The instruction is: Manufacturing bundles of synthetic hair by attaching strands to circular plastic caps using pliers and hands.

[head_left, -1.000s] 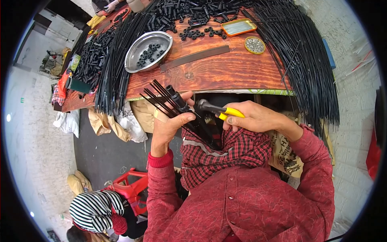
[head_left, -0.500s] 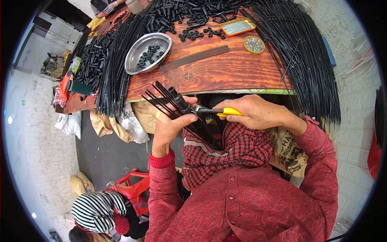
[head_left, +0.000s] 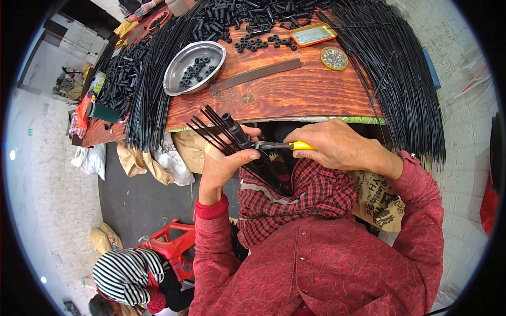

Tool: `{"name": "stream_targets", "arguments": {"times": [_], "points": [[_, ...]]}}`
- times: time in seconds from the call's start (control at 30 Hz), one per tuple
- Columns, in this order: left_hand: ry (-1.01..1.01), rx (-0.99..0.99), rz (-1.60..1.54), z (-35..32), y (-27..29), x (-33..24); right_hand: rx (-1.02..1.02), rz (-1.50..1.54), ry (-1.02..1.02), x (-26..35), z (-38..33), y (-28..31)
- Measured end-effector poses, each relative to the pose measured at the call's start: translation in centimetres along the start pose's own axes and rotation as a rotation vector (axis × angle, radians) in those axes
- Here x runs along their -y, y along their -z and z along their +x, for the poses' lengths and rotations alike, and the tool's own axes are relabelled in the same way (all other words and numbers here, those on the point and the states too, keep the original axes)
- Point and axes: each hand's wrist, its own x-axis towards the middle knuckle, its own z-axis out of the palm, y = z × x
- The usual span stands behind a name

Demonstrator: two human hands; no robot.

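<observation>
My left hand is closed round an umbrella frame, thin black ribs bunched about a black tubular shaft. The frame slants over my lap, its tube end pointing up toward the table. A pale plaster or tape wraps part of that hand. Yellow-handled pliers are gripped in my right hand. Their metal jaws meet the frame just below its black collar, beside my left thumb. A fine wire seems to show there, but it is too small to be sure.
On the wooden table are a metal bowl of small black parts, a flat dark bar, a tray of pins, a tin of metal bits and black rib piles. A person in striped clothing is lower left.
My right hand's fingers have closed further round the pliers, and the handles have come together. The pliers have tilted slightly to lie more level. My left hand has kept its hold.
</observation>
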Motion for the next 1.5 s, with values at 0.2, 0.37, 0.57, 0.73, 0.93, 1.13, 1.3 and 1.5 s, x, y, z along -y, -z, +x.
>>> {"name": "stream_targets", "arguments": {"times": [0.2, 0.37, 0.57, 0.73, 0.93, 1.13, 1.3, 1.5], "points": [[-0.075, 0.119, -0.018, -0.1, 0.4, 0.1, 0.579, 0.903, -0.441, 0.0, 0.1, 1.4], [-0.047, 0.121, -0.067, 0.2, -0.8, 0.4, 0.7, 1.289, -0.474, -1.6, -1.7, -0.5], [-0.068, 0.15, -0.105, 0.4, -0.4, 1.3, 0.23, 0.42, -0.358, 1.8, -1.9, 1.6], [-0.051, 0.056, -0.179, 0.3, -1.3, 0.7, -0.122, 0.182, -0.243, 2.4, -3.2, 1.7], [-0.063, 0.081, -0.113, 0.1, -0.9, 0.4, 0.5, 1.035, -0.616, 1.4, -2.9, 2.9], [-0.074, 0.146, -0.143, 0.9, -1.3, 0.5, 0.422, 1.01, -0.654, -0.1, -3.5, 1.5], [-0.122, 0.085, -0.135, 0.8, -1.4, 0.9, 0.024, 0.225, -0.324, 1.3, -3.7, 2.1], [-0.052, 0.1, -0.135, 0.9, -1.9, 0.1, -0.033, 0.32, -0.332, 1.9, -4.2, 2.5]]}}
